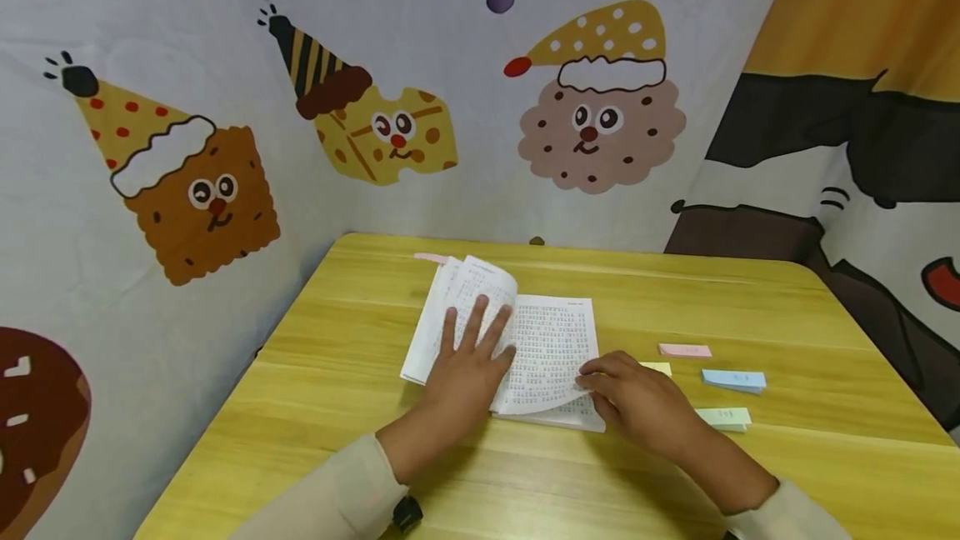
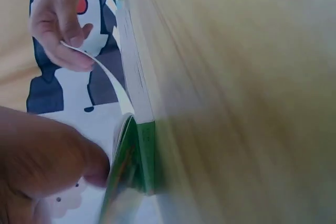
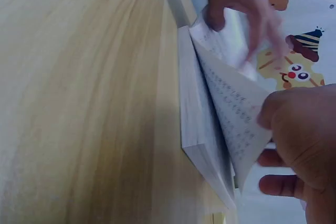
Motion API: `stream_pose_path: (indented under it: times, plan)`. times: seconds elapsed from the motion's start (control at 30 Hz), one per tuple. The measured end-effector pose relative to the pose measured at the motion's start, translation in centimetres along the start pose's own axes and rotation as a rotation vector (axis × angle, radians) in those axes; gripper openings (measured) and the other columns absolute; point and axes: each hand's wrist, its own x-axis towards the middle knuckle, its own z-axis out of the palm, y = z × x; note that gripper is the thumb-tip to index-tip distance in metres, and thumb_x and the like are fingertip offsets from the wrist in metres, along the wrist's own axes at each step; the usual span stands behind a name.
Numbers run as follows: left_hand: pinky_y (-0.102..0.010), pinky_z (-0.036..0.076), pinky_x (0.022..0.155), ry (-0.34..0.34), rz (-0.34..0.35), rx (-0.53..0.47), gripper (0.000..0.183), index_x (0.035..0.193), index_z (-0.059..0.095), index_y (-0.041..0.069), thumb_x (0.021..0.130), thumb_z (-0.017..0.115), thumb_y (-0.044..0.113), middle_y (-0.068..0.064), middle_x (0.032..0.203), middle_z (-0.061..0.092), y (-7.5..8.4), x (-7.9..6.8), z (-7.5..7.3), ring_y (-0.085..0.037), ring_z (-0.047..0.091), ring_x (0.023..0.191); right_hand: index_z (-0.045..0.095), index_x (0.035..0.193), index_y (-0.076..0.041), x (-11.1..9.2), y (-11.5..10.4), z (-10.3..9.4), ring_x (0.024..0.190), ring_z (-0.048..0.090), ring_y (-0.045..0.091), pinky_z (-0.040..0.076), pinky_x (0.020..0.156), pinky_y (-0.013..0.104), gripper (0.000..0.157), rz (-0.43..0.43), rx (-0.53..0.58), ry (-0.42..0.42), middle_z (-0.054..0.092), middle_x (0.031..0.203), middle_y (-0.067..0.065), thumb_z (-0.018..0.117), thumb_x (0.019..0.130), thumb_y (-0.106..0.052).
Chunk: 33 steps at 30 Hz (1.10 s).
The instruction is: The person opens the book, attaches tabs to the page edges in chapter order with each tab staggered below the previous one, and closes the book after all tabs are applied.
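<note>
An open book [image 1: 547, 348] with printed pages lies on the wooden table [image 1: 360, 473], its green cover [image 2: 147, 156] showing at the spine in the left wrist view. Spread across the left-hand pages, my left hand [image 1: 467, 365] rests with fingers straight. My right hand [image 1: 637, 398] pinches the lower right corner of a lifted page [image 3: 236, 108] between thumb and fingers. That page bows up from the thick stack under it. A pink tab [image 1: 431, 257] sticks out past the top of the left pages.
Right of the book lie a pink sticky-note pad [image 1: 685, 350], a blue pad [image 1: 735, 380], a green pad [image 1: 725, 418] and a yellow pad [image 1: 658, 368], partly behind my right hand. A cartoon-printed cloth [image 1: 480, 207] hangs behind the table.
</note>
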Motion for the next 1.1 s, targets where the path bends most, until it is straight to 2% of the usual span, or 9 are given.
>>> stream_pose_path:
  times: [0.17, 0.27, 0.4, 0.63, 0.77, 0.87, 0.93, 1.0, 1.1]
  plan:
    - [-0.044, 0.035, 0.100, -0.118, 0.092, -0.110, 0.020, 0.103, 0.066, 0.015, 0.084, 0.065, 0.017, -0.004, 0.116, 0.059, 0.5, -0.5, 0.1, -0.029, 0.048, 0.119, 0.074, 0.093, -0.021, -0.1, 0.0, -0.4, 0.086, 0.060, 0.006, 0.050, 0.063, 0.025, 0.021, 0.068, 0.000, -0.045, 0.065, 0.092, -0.012, 0.077, 0.075, -0.010]
    - [-0.038, 0.049, 0.074, -0.166, 0.009, -0.195, 0.035, 0.105, 0.065, 0.012, 0.087, 0.061, 0.043, -0.003, 0.102, 0.058, 0.9, -0.5, 0.2, -0.023, 0.055, 0.097, 0.075, 0.087, -0.023, -0.1, 0.1, -0.4, 0.083, 0.061, 0.006, 0.051, 0.062, 0.026, 0.020, 0.075, -0.019, -0.025, 0.066, 0.088, -0.012, 0.081, 0.071, -0.014]
    - [-0.034, 0.045, 0.052, -0.212, -0.046, -0.235, 0.065, 0.110, 0.062, 0.011, 0.078, 0.057, 0.067, -0.003, 0.096, 0.054, 1.2, -0.2, 0.5, -0.019, 0.051, 0.082, 0.075, 0.082, -0.025, 0.3, 0.1, -0.3, 0.080, 0.060, 0.004, 0.050, 0.059, 0.024, 0.018, 0.077, -0.039, 0.024, 0.066, 0.084, -0.014, 0.084, 0.068, -0.019]
    - [-0.033, 0.043, 0.048, -0.159, -0.058, -0.211, 0.040, 0.106, 0.062, 0.012, 0.090, 0.054, 0.048, -0.001, 0.091, 0.055, 0.9, -0.1, 0.9, -0.019, 0.052, 0.078, 0.064, 0.118, -0.021, 0.4, 0.1, -0.2, 0.074, 0.059, 0.009, 0.043, 0.047, 0.020, 0.051, 0.128, 0.001, 0.083, 0.059, 0.116, -0.005, 0.083, 0.070, -0.023]
    - [-0.032, 0.041, 0.043, -0.028, -0.176, -0.260, 0.061, 0.138, 0.038, 0.001, 0.091, 0.053, 0.038, -0.008, 0.097, 0.059, 0.7, 0.0, 1.1, -0.021, 0.057, 0.074, 0.063, 0.119, -0.023, 0.2, 0.4, -0.3, 0.075, 0.057, 0.009, 0.040, 0.046, 0.018, 0.051, 0.062, 0.037, 0.091, 0.054, 0.121, -0.003, 0.082, 0.071, -0.016]
    - [-0.036, 0.050, 0.063, 0.081, -0.254, -0.201, 0.090, 0.151, 0.003, 0.010, 0.086, 0.060, 0.034, -0.022, 0.132, 0.044, 0.3, 0.0, 0.9, -0.034, 0.054, 0.106, 0.071, 0.103, -0.023, -0.1, 0.6, -0.4, 0.092, 0.058, 0.010, 0.045, 0.053, 0.021, 0.034, -0.010, 0.023, 0.077, 0.060, 0.108, -0.008, 0.081, 0.072, -0.012]
    - [-0.048, 0.040, 0.093, 0.108, -0.240, -0.135, 0.096, 0.152, 0.001, 0.019, 0.082, 0.067, 0.025, -0.025, 0.149, 0.016, 0.0, 0.1, 0.7, -0.043, 0.028, 0.130, 0.072, 0.101, -0.023, -0.2, 0.7, -0.4, 0.097, 0.057, 0.009, 0.047, 0.057, 0.023, 0.030, -0.019, 0.013, 0.041, 0.061, 0.105, -0.011, 0.079, 0.074, -0.012]
    - [-0.060, 0.017, 0.104, 0.098, -0.150, -0.089, 0.087, 0.151, 0.019, 0.026, 0.080, 0.070, 0.017, -0.020, 0.154, 0.003, -0.3, 0.1, 0.4, -0.044, 0.002, 0.138, 0.072, 0.102, -0.024, -0.4, 0.7, -0.4, 0.098, 0.056, 0.007, 0.048, 0.058, 0.023, 0.030, -0.004, 0.005, 0.004, 0.061, 0.104, -0.014, 0.078, 0.075, -0.012]
    - [-0.050, 0.020, 0.107, 0.063, 0.055, -0.111, 0.052, 0.129, 0.056, 0.024, 0.081, 0.069, 0.008, -0.008, 0.146, 0.035, -0.4, 0.1, 0.1, -0.032, 0.023, 0.137, 0.071, 0.103, -0.026, -0.5, 0.6, -0.5, 0.099, 0.057, 0.007, 0.049, 0.060, 0.023, 0.031, 0.024, -0.008, -0.029, 0.062, 0.105, -0.015, 0.077, 0.076, -0.011]
